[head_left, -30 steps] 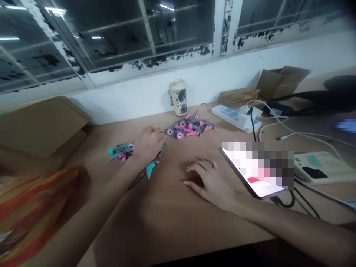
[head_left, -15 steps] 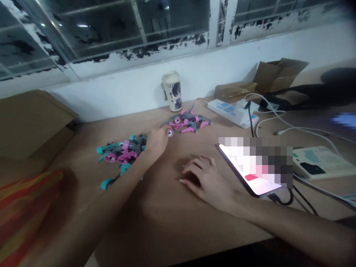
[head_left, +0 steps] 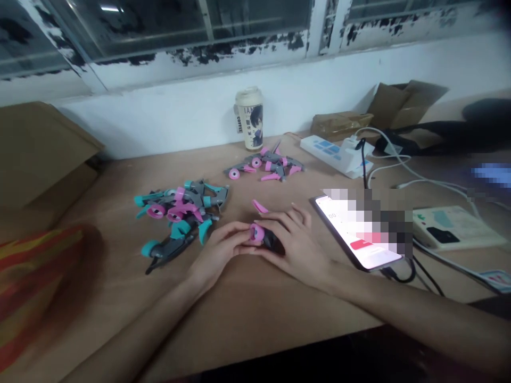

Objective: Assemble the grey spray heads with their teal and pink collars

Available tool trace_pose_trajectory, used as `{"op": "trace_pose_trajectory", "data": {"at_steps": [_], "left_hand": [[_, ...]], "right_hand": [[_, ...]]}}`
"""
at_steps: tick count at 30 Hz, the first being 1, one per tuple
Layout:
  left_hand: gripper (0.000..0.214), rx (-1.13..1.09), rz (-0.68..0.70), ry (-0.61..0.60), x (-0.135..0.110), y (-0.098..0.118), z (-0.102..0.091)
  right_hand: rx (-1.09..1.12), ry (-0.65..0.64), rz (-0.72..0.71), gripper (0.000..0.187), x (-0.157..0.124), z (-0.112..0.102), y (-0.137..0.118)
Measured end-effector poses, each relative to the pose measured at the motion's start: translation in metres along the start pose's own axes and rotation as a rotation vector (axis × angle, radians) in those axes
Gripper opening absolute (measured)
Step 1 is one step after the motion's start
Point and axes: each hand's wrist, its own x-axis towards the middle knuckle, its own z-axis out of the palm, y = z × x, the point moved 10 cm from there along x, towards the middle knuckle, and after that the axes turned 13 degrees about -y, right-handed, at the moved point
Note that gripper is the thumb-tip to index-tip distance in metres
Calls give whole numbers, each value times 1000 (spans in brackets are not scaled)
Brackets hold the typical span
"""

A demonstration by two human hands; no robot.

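My left hand (head_left: pixel 225 243) pinches the pink collar of a grey trigger spray head (head_left: pixel 257 234) between thumb and fingers, low over the table in front of me. My right hand (head_left: pixel 293 242) is closed around the dark grey body of the same piece. Its pink trigger (head_left: pixel 260 206) sticks out beyond my right fingers, which hide most of the body. Left of my hands lies a heap of grey spray heads (head_left: pixel 179 213) with teal and pink collars and triggers. Farther back, a smaller heap of grey and pink spray heads (head_left: pixel 271 164) rests on the table.
A lidded cup (head_left: pixel 252 122) stands by the wall. To the right are a lit phone (head_left: pixel 369 250) on a cable, a white power strip (head_left: pixel 331 154) and a cream-coloured box (head_left: pixel 455 226). Cardboard boxes (head_left: pixel 40 154) and a red-yellow striped cloth (head_left: pixel 40 287) are at left.
My left hand has come back from the far heap toward me, bringing a pink and grey spray head. My right hand, empty before, now holds that piece too.
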Motion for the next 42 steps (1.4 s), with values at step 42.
{"op": "trace_pose_trajectory", "data": {"at_steps": [42], "left_hand": [[20,625,42,-156,1,13,11]], "right_hand": [[61,-60,-5,24,-7,5,5]]}}
